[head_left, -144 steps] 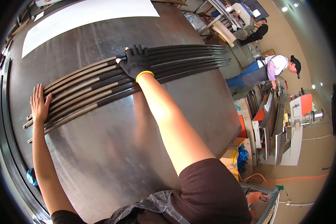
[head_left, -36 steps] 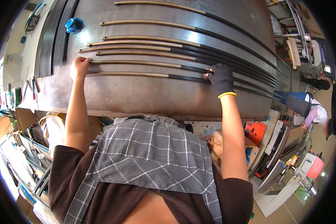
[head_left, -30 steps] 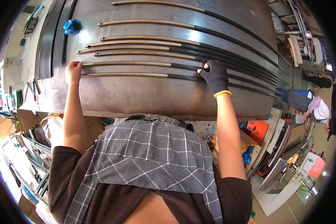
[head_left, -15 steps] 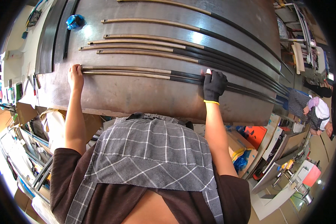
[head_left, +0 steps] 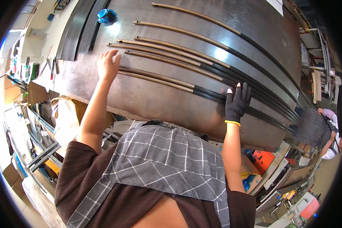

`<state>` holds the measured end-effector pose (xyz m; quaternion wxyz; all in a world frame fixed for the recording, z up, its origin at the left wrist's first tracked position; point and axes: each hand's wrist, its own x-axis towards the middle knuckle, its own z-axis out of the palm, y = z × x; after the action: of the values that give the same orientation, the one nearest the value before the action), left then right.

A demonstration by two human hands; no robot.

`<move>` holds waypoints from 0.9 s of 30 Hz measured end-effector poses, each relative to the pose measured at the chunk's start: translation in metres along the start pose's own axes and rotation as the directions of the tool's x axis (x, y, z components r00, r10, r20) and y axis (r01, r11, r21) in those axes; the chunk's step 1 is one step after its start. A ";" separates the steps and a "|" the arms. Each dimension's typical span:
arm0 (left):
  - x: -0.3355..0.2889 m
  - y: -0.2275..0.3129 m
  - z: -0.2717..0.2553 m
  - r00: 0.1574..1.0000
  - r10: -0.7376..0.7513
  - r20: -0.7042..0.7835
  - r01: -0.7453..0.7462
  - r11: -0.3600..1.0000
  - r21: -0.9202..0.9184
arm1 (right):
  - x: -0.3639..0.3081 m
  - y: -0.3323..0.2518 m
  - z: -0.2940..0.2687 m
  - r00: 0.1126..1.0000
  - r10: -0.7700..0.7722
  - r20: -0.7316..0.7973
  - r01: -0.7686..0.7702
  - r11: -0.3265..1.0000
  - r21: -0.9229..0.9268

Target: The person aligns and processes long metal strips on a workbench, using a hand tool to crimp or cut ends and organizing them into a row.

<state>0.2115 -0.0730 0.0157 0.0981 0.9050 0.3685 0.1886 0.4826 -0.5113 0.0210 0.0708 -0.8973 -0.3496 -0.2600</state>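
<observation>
Several long thin bars, tan at the left and black toward the right, lie across a dark metal tabletop [head_left: 148,104]. Closest to me is a pair of these bars [head_left: 159,78], side by side. My bare left hand [head_left: 108,65] hovers around the left ends of the pair, fingers apart and holding nothing. On my right hand [head_left: 238,102] is a black glove with a yellow cuff and bare fingertips. It rests over the black part of the pair with its fingers spread, and its fingertips reach toward the farther group of bars [head_left: 171,57].
A crumpled blue shiny lump [head_left: 107,16] sits at the far left, beside dark flat strips [head_left: 76,30]. At the right end of the table stands another person in a striped apron [head_left: 311,127]. Cardboard boxes and an orange-red sheet [head_left: 263,162] are below the right edge.
My left hand has let go of the near pair's left ends and lifted with its fingers opening. My right hand's fingers have spread. The whole view has shifted and turned slightly.
</observation>
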 end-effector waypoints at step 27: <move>0.004 -0.022 0.034 0.961 -0.274 0.039 0.242 0.902 0.358 | 0.033 0.023 -0.006 0.808 0.032 0.588 -0.249 0.924 0.291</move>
<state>0.2143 -0.0561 -0.0207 -0.0243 0.8586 0.5080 0.0653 0.5160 -0.5106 0.0448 0.1424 -0.9294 -0.3269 0.0952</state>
